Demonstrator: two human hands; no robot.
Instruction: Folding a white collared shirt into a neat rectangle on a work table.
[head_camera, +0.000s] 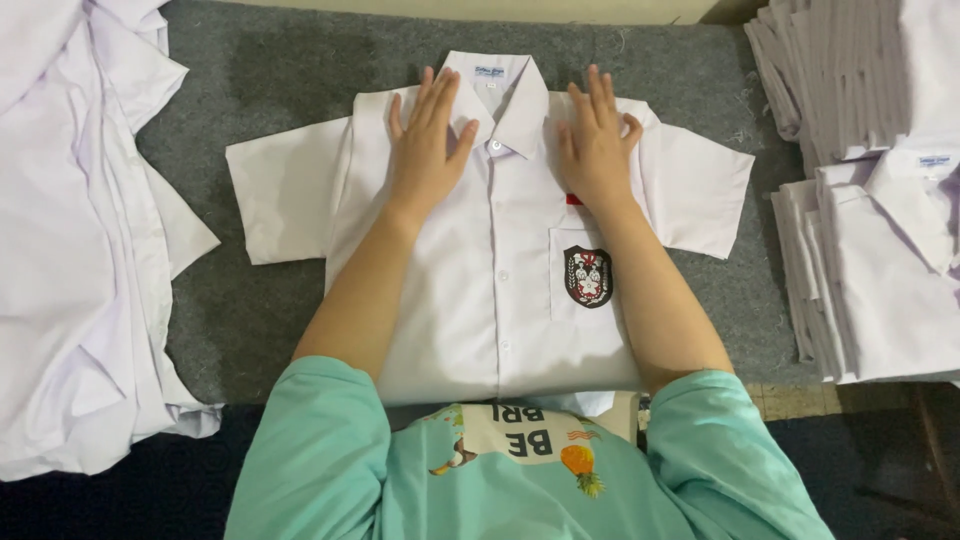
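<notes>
A white short-sleeved shirt (500, 290) lies face up and buttoned on a grey felt surface (280, 70), collar away from me, sleeves spread to both sides. A dark crest badge (587, 276) sits on its chest pocket. My left hand (428, 140) rests flat on the shirt's shoulder area left of the collar, fingers apart. My right hand (596, 135) presses flat on the other shoulder, just right of the collar, above the pocket. Neither hand holds anything.
A loose heap of white shirts (70, 230) lies at the left edge. Folded white shirts are stacked at the right (880, 270) and at the far right corner (840, 70). My mint-green sleeves (320, 450) fill the near edge.
</notes>
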